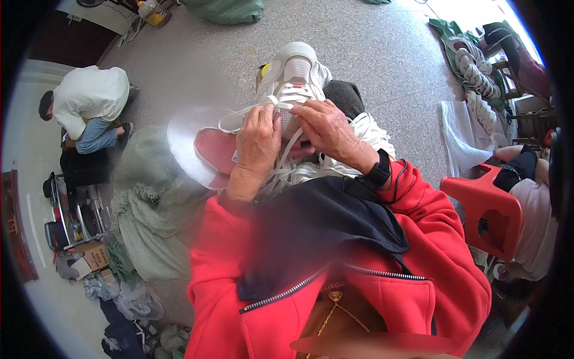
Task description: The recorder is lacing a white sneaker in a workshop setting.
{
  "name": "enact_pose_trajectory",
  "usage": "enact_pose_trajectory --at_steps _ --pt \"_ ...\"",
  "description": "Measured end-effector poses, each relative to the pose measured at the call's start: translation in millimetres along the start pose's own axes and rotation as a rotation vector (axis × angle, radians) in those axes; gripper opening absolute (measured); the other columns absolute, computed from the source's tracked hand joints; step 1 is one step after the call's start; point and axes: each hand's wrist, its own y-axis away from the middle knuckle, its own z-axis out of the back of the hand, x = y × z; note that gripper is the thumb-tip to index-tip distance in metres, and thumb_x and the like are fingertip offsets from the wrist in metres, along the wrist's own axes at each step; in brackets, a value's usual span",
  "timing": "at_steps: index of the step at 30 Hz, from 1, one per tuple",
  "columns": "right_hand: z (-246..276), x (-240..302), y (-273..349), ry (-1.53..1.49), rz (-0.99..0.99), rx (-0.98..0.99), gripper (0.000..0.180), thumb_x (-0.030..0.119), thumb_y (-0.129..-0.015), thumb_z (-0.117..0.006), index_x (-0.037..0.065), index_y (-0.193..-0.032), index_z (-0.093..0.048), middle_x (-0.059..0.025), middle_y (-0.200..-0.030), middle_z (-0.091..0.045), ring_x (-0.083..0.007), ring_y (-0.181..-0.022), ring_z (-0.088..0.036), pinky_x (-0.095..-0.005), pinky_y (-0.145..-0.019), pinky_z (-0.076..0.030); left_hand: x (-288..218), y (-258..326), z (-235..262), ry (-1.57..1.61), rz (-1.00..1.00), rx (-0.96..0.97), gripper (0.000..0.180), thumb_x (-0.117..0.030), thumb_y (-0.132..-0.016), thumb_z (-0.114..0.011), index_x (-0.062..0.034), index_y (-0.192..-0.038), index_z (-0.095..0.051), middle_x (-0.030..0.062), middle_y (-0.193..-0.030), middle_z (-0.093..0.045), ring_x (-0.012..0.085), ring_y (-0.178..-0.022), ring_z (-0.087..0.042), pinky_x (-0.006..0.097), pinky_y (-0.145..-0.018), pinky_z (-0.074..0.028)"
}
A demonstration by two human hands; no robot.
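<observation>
A white and beige sneaker [297, 64] lies toe away from me, in front of my lap. My left hand [258, 139] is closed on a white shoelace [242, 112], which loops out to the left. From the right, my right hand [332, 128] pinches the same lace over the sneaker's tongue, its fingers bent. Below my hands the rest of the sneaker is mostly hidden. A heap of white laces [369, 134] lies beside my right wrist, which wears a black watch. Left of my left hand is a blurred white rounded thing with a pink inside [215, 149].
Pale green sacking [149, 233] lies at left, near a crouching person in white [92, 102]. At right stand a red plastic stool [487, 206] and another seated person, with laced white shoes [477, 72] on green cloth. A green sack [227, 9] lies on the far floor.
</observation>
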Motion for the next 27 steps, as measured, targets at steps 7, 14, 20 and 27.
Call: enact_pose_trajectory --at_steps 7,14,20,27 --pt "-5.5 4.3 -6.8 0.116 0.071 0.114 0.063 0.021 -0.060 -0.083 0.005 -0.116 -0.060 -0.0112 -0.096 -0.061 -0.0310 -0.095 -0.060 -0.0403 -0.084 -0.044 3.1 2.0 0.6 0.088 0.128 0.061 0.025 -0.008 -0.085 -0.066 -0.0002 -0.107 -0.059 0.0150 -0.095 -0.066 0.0334 -0.084 -0.066 0.042 -0.071 -0.053" --pt "-14.9 0.1 -8.5 0.124 0.050 0.121 0.073 0.021 -0.056 -0.085 0.005 -0.121 -0.057 -0.0111 -0.097 -0.060 -0.0320 -0.094 -0.060 -0.0405 -0.084 -0.043 1.7 0.0 0.5 0.060 0.083 0.024 0.020 -0.005 -0.087 -0.062 -0.0015 -0.106 -0.059 0.0157 -0.096 -0.066 0.0339 -0.086 -0.065 0.042 -0.072 -0.052" --pt "-15.4 -3.9 -6.6 0.102 0.076 0.084 0.061 0.019 -0.064 -0.080 0.006 -0.119 -0.059 -0.0112 -0.095 -0.061 -0.0323 -0.092 -0.061 -0.0405 -0.083 -0.044 2.9 -1.7 2.3 0.069 0.101 0.083 0.014 -0.004 -0.088 -0.061 -0.0001 -0.101 -0.059 0.0153 -0.093 -0.066 0.0317 -0.082 -0.066 0.040 -0.070 -0.052" --pt "-28.2 -0.6 -13.1 0.042 -0.053 0.029 0.016 0.015 -0.087 -0.060 0.006 -0.100 -0.060 -0.0120 -0.089 -0.063 -0.0327 -0.089 -0.062 -0.0432 -0.081 -0.045 16.6 0.7 -2.4 0.471 0.317 0.166 0.005 -0.003 -0.092 -0.061 0.0018 -0.093 -0.061 0.0047 -0.076 -0.064 0.0089 -0.065 -0.061 0.025 -0.059 -0.050"
